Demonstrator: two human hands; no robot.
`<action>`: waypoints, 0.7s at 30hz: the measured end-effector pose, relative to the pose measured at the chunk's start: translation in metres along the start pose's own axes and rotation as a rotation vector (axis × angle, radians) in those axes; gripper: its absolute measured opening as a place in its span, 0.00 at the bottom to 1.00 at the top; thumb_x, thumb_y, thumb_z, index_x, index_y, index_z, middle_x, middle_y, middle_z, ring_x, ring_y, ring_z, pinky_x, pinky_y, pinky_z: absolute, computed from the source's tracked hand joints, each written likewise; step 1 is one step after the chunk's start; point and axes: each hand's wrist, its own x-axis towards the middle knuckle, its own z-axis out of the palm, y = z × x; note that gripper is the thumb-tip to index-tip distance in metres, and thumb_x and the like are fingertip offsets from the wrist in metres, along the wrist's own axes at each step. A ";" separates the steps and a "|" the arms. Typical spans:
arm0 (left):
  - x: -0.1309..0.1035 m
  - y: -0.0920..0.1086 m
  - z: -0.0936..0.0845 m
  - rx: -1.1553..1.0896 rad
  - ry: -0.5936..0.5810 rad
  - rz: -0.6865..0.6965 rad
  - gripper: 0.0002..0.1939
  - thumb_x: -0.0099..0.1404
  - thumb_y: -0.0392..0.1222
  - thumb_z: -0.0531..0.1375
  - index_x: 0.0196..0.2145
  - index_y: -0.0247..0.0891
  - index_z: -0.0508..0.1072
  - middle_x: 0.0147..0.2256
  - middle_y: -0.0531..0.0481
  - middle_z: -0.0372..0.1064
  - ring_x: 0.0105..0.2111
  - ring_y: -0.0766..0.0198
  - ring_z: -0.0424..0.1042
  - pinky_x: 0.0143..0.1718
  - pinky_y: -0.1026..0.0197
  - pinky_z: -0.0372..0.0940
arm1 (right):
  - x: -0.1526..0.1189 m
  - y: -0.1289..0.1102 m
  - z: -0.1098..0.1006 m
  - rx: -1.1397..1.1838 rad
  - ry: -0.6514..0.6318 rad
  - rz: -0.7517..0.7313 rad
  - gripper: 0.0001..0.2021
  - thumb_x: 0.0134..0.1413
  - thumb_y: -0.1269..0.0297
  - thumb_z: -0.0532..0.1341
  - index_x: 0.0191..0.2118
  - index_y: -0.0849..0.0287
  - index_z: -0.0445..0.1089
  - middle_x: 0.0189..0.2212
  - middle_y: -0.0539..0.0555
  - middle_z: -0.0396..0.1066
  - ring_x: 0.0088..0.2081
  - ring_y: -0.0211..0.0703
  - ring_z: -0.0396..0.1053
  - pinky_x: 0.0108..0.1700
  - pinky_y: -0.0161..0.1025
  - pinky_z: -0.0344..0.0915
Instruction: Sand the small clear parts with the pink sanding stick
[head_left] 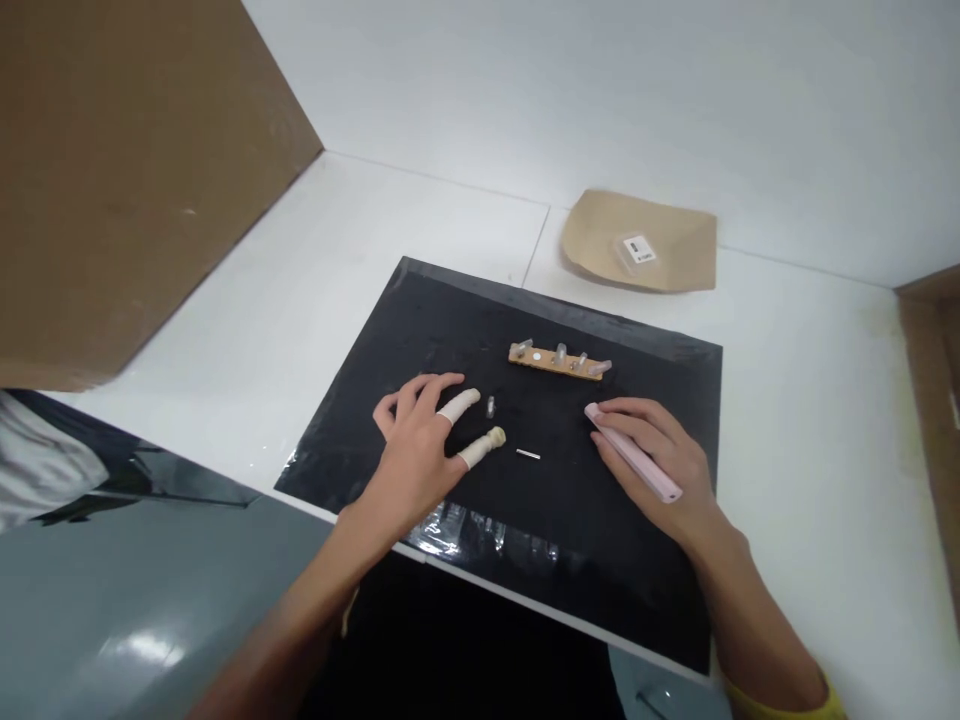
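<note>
The left hand [416,450] rests spread open on the black mat [525,560], the right hand [660,460] grips a pink tool [634,455]; the packet's label [638,249] is unreadable.

A white worktop [247,330] fills most of the view, with a thin seam [536,245] running across it toward the back. Behind it rises a plain white wall [637,90], evenly lit with no hard shadows. A brown cardboard panel [127,170] stands on the left and another [934,400] at the right edge. At lower left lies a glossy grey surface [112,600], perhaps a floor.
</note>
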 end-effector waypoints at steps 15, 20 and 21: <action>0.044 -0.032 0.000 -0.156 -0.093 0.332 0.11 0.72 0.46 0.67 0.51 0.49 0.82 0.60 0.43 0.72 0.66 0.47 0.64 0.66 0.36 0.44 | -0.002 -0.006 -0.004 -0.090 -0.022 0.046 0.13 0.64 0.73 0.68 0.52 0.54 0.77 0.52 0.56 0.77 0.49 0.44 0.78 0.52 0.41 0.77; 0.043 -0.032 0.007 -0.183 -0.082 0.341 0.07 0.74 0.44 0.65 0.46 0.50 0.84 0.62 0.45 0.72 0.66 0.47 0.63 0.66 0.36 0.44 | 0.001 -0.011 0.000 -0.108 0.028 0.090 0.11 0.64 0.73 0.69 0.49 0.53 0.78 0.49 0.56 0.79 0.48 0.46 0.78 0.51 0.45 0.76; 0.042 -0.033 0.009 -0.180 -0.075 0.353 0.08 0.75 0.43 0.64 0.46 0.50 0.85 0.62 0.46 0.72 0.66 0.47 0.63 0.66 0.35 0.44 | 0.003 -0.012 0.001 -0.109 0.040 0.086 0.10 0.63 0.73 0.69 0.48 0.53 0.78 0.49 0.56 0.79 0.47 0.46 0.78 0.51 0.45 0.76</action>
